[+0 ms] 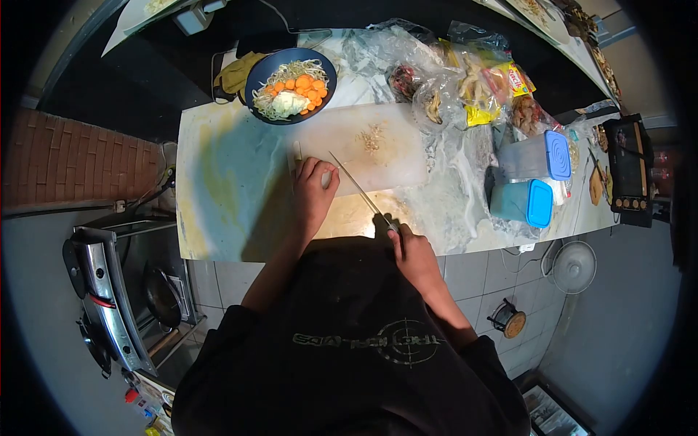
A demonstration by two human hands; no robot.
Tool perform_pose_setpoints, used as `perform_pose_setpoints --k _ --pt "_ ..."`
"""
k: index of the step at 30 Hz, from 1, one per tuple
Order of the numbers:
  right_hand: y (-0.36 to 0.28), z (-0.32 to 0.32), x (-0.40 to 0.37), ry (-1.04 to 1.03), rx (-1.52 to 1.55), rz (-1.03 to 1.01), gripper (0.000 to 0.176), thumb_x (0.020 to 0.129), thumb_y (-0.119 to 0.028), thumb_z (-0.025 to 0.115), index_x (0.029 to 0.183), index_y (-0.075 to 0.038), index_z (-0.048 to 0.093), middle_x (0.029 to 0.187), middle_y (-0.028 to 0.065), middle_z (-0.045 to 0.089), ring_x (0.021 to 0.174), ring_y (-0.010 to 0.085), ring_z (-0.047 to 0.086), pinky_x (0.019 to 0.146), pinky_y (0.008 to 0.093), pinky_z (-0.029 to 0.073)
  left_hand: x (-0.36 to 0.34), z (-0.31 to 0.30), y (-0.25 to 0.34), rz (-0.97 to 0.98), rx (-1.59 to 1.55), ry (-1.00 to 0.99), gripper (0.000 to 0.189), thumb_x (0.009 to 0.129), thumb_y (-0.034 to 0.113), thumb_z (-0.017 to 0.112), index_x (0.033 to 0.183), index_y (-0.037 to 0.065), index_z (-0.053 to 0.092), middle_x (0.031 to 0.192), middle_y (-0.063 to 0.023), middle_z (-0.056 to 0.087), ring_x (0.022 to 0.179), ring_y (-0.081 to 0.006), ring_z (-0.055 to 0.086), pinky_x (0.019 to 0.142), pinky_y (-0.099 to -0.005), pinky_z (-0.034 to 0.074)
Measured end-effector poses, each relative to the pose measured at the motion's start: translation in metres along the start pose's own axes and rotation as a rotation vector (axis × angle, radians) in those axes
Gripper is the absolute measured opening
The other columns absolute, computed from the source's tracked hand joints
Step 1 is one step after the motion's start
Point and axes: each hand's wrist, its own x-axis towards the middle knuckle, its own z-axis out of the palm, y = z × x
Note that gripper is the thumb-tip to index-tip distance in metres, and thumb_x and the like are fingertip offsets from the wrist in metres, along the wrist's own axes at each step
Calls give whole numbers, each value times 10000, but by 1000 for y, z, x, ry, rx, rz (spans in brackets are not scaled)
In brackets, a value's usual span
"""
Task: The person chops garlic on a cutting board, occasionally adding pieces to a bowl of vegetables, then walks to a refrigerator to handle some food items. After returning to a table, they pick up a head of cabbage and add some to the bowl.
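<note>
Hands, two. Left hand (314, 192): fingers curled and bunched at the board's left end; whether they pinch anything cannot be told. Right hand (418, 258): closed round a handle, nearer the body than the left.

Knife, one (356, 184): handle in the right hand, blade reaching over the board, its tip just beside the left hand's fingers. Long axis slanting; tip pointing forward and leftward from the right hand, handle end toward the body.

Board, one (403, 160): white, flat on the tabletop (211, 167), ahead of both hands, its long side running left to right.

Chopped bits, one scatter (371, 139): pale brown, on the board, forward of the right hand and to the right of the left; too small to count.

Bowl, one (263, 70): dark, round, ahead of the left hand. Contents, three kinds: sprouts (309, 67), one spread; carrot slices (304, 82), many, overlapping; pale shreds (291, 102), one heap.

Cloth, one (240, 73): olive, just left of the bowl, forward and left of the left hand.

Bags, several (458, 80): clear plastic, overlapping, forward and right of the right hand; exact number unclear.

Tubs, two, blue-lidded, right of the right hand: one clear (520, 158), one teal (509, 200), the teal nearer the body.
</note>
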Motion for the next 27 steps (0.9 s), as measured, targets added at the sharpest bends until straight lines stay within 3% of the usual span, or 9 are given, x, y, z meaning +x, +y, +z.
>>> perform_pose_setpoints --k 17,27 --pt "-2 1 1 -23 -44 27 306 1008 -291 503 1119 -13 565 733 276 650 680 471 641 597 542 520 -3 3 -2 -16 18 -14 136 782 90 725 826 111 599 873 -7 583 833 -251 598 784 -409 431" --pt "-15 -5 9 -22 -188 25 318 1023 -318 467 966 -11 527 736 263 661 677 445 662 594 523 532 -3 3 -4 -15 26 -31 137 783 89 723 833 109 597 872 -13 575 838 -248 594 788 -413 429"
